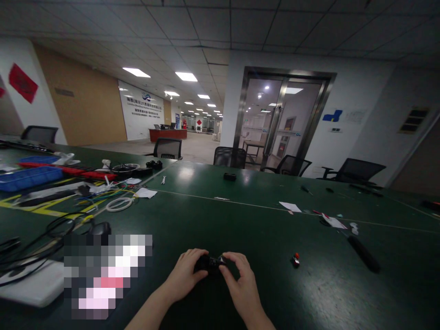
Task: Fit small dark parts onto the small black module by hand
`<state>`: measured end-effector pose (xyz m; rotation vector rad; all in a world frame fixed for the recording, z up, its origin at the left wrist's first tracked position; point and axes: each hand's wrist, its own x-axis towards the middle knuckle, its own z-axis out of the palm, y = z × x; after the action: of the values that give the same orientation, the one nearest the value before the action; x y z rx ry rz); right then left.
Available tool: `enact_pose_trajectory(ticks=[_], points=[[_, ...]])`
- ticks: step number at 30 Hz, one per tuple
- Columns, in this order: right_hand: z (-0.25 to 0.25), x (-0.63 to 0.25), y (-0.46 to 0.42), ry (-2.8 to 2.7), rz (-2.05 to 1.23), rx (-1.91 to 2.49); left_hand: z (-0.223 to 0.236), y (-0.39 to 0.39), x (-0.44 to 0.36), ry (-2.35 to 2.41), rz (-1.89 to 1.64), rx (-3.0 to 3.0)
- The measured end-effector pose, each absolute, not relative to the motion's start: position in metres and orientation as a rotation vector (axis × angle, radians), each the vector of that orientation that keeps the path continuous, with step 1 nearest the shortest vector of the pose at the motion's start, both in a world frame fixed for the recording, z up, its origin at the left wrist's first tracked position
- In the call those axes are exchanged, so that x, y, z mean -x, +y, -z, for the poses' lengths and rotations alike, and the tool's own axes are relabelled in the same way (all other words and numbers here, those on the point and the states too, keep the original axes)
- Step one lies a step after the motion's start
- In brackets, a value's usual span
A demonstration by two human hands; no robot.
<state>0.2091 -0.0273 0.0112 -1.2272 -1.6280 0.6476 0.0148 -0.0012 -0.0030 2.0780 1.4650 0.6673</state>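
Note:
Low at the front of the green table (pixel 192 220), both hands meet around a small black device (pixel 212 262) whose exact kind I cannot make out. My left hand (pixel 188 270) is closed on its left side, thumb in front and fingers behind. A shiny bit (pixel 222 260) shows at the device's right end, between the thumb and index finger of my right hand (pixel 240 277). That hand is curled in a pinch. The palms hide part of the device. Off to the right lies a small orange and silver piece (pixel 296 260), apart from both hands.
To the left are a blurred-out patch (pixel 106 275), a white box-like object (pixel 37 288), black cables, a white cable coil (pixel 119 204) and a blue tray (pixel 30 178). A wrench (pixel 163 180) and a black block (pixel 229 176) lie farther back. A black-handled tool (pixel 363 254) rests at right.

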Motion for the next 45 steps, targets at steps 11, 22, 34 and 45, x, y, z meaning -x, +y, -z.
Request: enact_pose_trajectory(ticks=[11, 22, 34, 45], points=[[-0.006, -0.22, -0.023, -1.462, -0.603, 1.305, -0.001, -0.003, -0.012, 1.441, -0.648, -2.049], [-0.007, -0.225, -0.023, -1.352, -0.573, 1.279, -0.002, -0.004, -0.012, 1.442, -0.638, -2.035], [-0.005, -0.227, -0.022, -1.195, -0.643, 1.283, -0.005, -0.006, -0.015, 1.423, -0.673, -2.104], [0.0, -0.23, -0.019, -1.178, -0.704, 1.308, 0.001, -0.004, -0.012, 1.447, -0.628, -2.029]])
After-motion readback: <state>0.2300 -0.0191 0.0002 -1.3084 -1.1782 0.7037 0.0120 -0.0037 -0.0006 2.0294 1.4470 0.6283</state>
